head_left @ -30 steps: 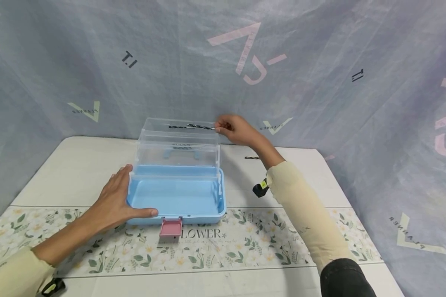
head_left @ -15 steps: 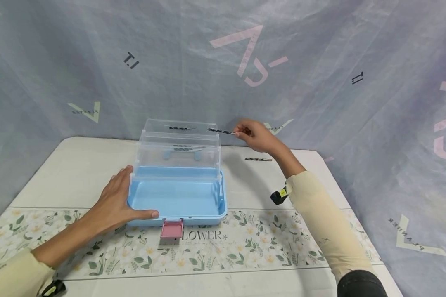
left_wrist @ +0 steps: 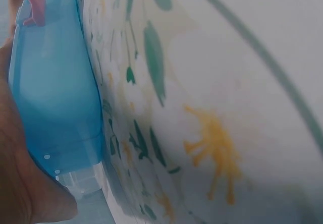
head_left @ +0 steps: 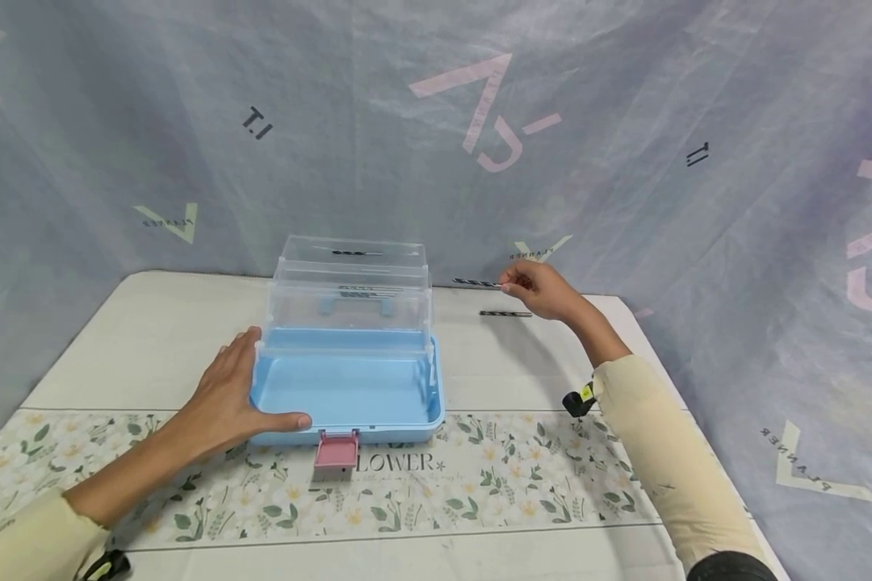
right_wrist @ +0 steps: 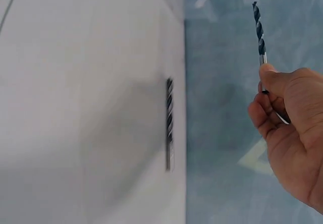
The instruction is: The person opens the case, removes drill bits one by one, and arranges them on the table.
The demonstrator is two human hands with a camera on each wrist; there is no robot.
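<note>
Between its thumb and fingers my right hand (head_left: 541, 290) pinches a dark twist drill bit (head_left: 475, 282) by its shiny shank, above the back of the table. A second drill bit (right_wrist: 169, 123) lies on the white tabletop below, apart from the hand. My left hand (head_left: 221, 395) rests against the left side of a light blue storage box (head_left: 345, 391), its thumb stretched along the front rim. The box's clear lid (head_left: 305, 307) stands raised. Several drill bits show in or through the lid, one drill bit (head_left: 356, 253) near its top.
A pink latch (head_left: 336, 452) hangs at the box's front. The table bears a floral strip (head_left: 509, 476) with lettering. Behind it rises a grey printed sheet (head_left: 363, 121), close to the raised lid and the right hand.
My right hand has carried the pinched drill bit away from the lid, rightward and down, toward the drill bit on the table. My left hand has stayed on the box.
</note>
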